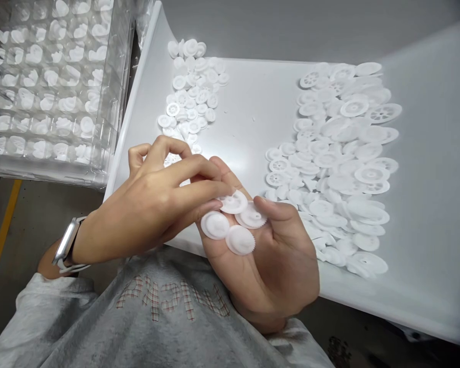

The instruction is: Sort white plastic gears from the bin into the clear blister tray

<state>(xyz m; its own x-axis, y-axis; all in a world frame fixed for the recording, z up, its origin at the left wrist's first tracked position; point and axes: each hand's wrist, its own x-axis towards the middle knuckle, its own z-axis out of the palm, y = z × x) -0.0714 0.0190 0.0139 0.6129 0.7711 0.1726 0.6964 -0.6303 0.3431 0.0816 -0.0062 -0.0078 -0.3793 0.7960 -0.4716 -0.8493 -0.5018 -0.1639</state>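
Observation:
My right hand point(268, 260) is turned palm up and cupped, holding several small white plastic gears. Its thumb rests at the edge of one toothed gear point(252, 216). Two smooth-faced gears, a round one point(215, 225) and one with fine teeth point(240, 240), lie lower on the palm. From the left, my left hand point(164, 194) reaches over, its thumb and forefinger pinching a spoked white gear point(233, 202) above that palm. The other left fingers are bent, and partly hide a heap of small gears point(191, 97) behind them.
Both hands are over the near edge of a white tray point(249, 117). Larger white gears point(352, 153) are piled along its right part. At the left stands a clear compartment box point(103, 128) whose cells hold white parts. A yellow line point(2, 237) marks the floor.

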